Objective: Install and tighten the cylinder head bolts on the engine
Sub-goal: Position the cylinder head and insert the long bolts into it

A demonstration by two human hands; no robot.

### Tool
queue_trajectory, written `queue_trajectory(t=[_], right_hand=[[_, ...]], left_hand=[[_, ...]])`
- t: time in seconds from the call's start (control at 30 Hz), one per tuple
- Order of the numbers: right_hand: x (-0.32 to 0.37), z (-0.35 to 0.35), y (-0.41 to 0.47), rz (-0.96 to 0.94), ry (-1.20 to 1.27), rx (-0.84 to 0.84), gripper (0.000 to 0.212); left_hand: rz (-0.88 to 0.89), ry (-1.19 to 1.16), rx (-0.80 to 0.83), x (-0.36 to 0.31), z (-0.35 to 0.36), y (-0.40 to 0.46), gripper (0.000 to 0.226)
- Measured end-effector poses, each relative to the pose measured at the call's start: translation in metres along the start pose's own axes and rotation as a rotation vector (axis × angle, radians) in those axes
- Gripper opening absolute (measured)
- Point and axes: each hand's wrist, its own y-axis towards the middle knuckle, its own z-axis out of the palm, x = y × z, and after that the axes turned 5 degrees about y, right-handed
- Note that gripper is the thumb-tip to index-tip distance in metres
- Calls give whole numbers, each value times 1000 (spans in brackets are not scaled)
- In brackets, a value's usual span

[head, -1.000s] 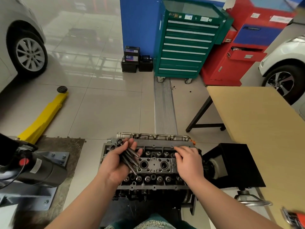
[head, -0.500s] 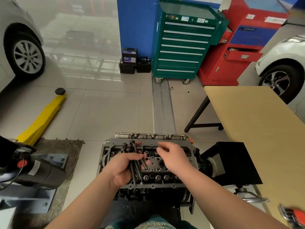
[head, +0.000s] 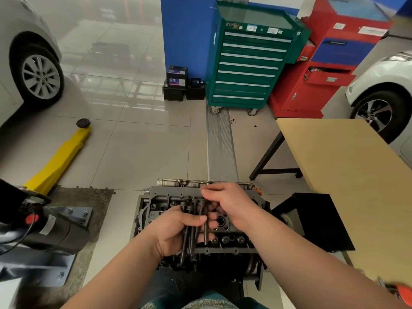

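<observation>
The grey cylinder head (head: 229, 238) lies flat on its engine stand at the bottom centre, its valve pockets and bolt holes facing up. My left hand (head: 176, 233) grips a bundle of several long dark head bolts (head: 191, 228), held upright with their heads pointing away from me. My right hand (head: 227, 204) hovers over the bundle's top, its fingers curled at the head of one bolt (head: 201, 202). Both hands hang just above the middle of the cylinder head.
A wooden table (head: 347, 175) runs along the right, with a black box (head: 318, 221) beside the engine. A yellow lift arm (head: 58, 159) and a dark motor unit (head: 40, 226) sit at the left. A green tool cabinet (head: 249, 63) stands behind.
My left hand has turned the bolt bundle upright over the head. My right hand left the right side of the cylinder head and came across to the bolt heads.
</observation>
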Motion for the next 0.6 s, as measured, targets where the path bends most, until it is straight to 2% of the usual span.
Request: queue_trajectory(t=[0.1,0.17,0.27,0.33,0.43,0.6], right_hand=[[4,-3,5,-7,183,-27,11],[10,-7,6,-102,188,-88,13],[16,-14,7,-293,-121,-260,10],[12,-16,8,-372,-310,-306,12],[-1,-14,12,-430,-472,-293,11],[-22,-4,19,-416,-715,-216,15]], left_hand=[[-8,-136,-69,-1,-9,5,36],[24,-248,-172,0,-17,9,37],[94,-341,-347,3,-33,14,34],[99,-363,-397,3,-42,14,31],[83,-386,-416,4,-50,11,28],[106,-412,-418,5,-51,5,28]])
